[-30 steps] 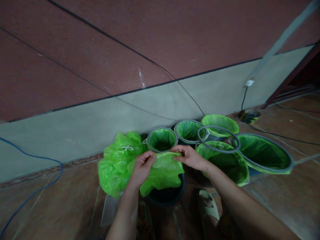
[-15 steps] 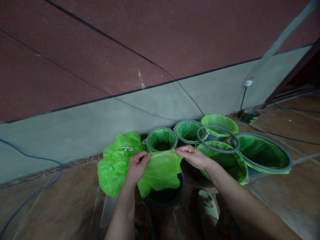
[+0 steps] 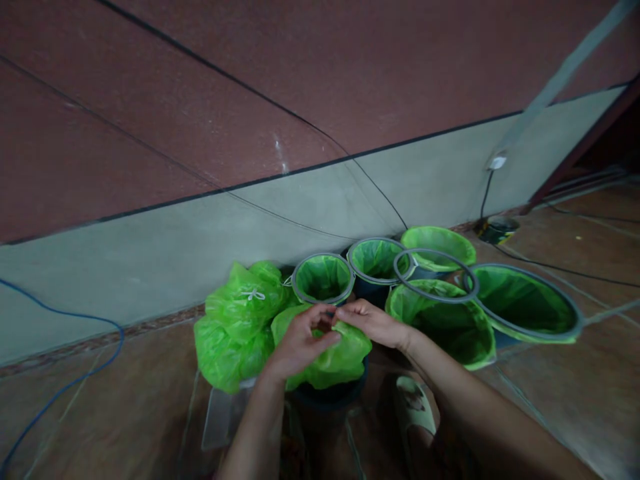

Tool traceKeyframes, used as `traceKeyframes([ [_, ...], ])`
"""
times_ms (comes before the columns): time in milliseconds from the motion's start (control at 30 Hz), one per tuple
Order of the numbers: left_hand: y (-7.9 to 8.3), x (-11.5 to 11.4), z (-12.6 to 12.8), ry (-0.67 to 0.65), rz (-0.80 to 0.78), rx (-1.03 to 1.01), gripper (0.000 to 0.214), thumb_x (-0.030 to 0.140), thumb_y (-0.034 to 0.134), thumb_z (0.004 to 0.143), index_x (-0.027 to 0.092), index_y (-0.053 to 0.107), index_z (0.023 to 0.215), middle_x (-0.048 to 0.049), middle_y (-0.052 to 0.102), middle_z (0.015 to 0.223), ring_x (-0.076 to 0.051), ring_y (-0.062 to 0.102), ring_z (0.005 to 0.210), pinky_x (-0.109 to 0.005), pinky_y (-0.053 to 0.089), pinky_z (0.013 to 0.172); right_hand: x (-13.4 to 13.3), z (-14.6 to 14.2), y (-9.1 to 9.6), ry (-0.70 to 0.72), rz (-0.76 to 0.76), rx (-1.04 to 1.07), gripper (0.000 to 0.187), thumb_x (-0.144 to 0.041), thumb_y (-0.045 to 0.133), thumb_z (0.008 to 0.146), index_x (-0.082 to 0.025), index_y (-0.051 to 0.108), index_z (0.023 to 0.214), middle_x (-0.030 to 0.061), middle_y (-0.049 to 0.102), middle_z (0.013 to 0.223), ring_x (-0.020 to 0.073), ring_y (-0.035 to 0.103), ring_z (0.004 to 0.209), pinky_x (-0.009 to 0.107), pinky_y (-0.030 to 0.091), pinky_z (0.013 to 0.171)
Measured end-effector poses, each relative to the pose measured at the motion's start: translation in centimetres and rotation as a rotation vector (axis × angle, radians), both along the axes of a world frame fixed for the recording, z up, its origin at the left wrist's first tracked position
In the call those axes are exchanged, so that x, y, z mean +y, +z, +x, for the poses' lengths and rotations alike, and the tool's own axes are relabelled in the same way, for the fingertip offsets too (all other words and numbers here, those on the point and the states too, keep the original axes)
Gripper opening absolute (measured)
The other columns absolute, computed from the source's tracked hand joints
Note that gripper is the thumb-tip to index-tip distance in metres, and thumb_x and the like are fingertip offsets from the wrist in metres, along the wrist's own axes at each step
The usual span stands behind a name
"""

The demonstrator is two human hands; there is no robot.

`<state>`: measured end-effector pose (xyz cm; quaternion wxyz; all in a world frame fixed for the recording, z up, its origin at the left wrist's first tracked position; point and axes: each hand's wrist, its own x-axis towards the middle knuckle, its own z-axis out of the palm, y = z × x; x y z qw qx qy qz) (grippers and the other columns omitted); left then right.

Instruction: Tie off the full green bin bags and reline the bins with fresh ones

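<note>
A thin bright-green bin bag hangs bunched between my hands, over a dark bin on the floor in front of me. My right hand pinches the bag's top edge between thumb and fingers. My left hand is beside it, thumb and fingers apart in a loose curve, fingertips close to the right hand's. Its palm side faces the bag, and I see no firm hold there. Left of the bag lie stuffed green bags with a white tie.
Several bins with green liners stand along the wall, including a small one and a wide one. A loose grey ring rests across two of them. A blue cable runs along the floor at left; a tin stands far right.
My hands have come together from holding the bag's edge stretched wide. The bag is now bunched, and my left fingers have spread off its corner.
</note>
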<state>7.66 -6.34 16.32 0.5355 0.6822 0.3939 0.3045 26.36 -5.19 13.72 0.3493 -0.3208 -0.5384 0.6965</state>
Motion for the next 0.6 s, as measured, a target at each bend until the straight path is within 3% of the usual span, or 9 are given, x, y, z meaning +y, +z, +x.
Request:
traceKeyframes([
  [167, -0.2, -0.2, 0.1, 0.062, 0.070, 0.020, 0.047, 0.021, 0.065, 0.076, 0.022, 0.055, 0.122, 0.0043, 0.059, 0.073, -0.011, 0.055, 0.070, -0.026, 0.046, 0.074, 1.2, -0.2, -1.5, -0.166, 0.165, -0.118, 0.036, -0.052, 0.063, 0.080, -0.016, 0.064, 0.081, -0.0028, 0.057, 0.064, 0.0089, 0.046, 0.055, 0.022, 0.036, 0.054],
  [333, -0.3, -0.3, 0.1, 0.102, 0.071, -0.019, 0.042, 0.021, 0.065, 0.076, 0.020, 0.060, 0.117, 0.0033, 0.059, 0.075, -0.011, 0.056, 0.072, -0.025, 0.046, 0.075, 1.6, 0.5, -1.6, -0.646, 0.449, -0.364, 0.021, -0.040, 0.063, 0.081, -0.018, 0.064, 0.081, -0.0004, 0.058, 0.068, 0.0127, 0.050, 0.061, 0.026, 0.039, 0.059],
  [400, -0.7, -0.1, 0.3, 0.161, 0.056, -0.032, 0.038, 0.022, 0.064, 0.077, 0.020, 0.060, 0.115, 0.0032, 0.060, 0.075, -0.011, 0.057, 0.071, -0.025, 0.046, 0.074, 0.8, 0.7, -0.7, -0.741, 0.541, -0.346, 0.019, -0.036, 0.060, 0.085, -0.019, 0.064, 0.078, 0.0001, 0.057, 0.069, 0.0135, 0.051, 0.064, 0.027, 0.041, 0.062],
  [600, -1.7, 0.3, 1.0, 0.218, 0.036, -0.092, 0.040, 0.021, 0.062, 0.077, 0.022, 0.057, 0.116, 0.0038, 0.060, 0.075, -0.011, 0.058, 0.073, -0.026, 0.048, 0.075, -1.7, 0.2, 0.6, -0.360, 0.622, -0.381, 0.006, -0.025, 0.062, 0.082, -0.020, 0.065, 0.082, 0.0006, 0.059, 0.076, 0.0146, 0.054, 0.072, 0.028, 0.043, 0.068],
])
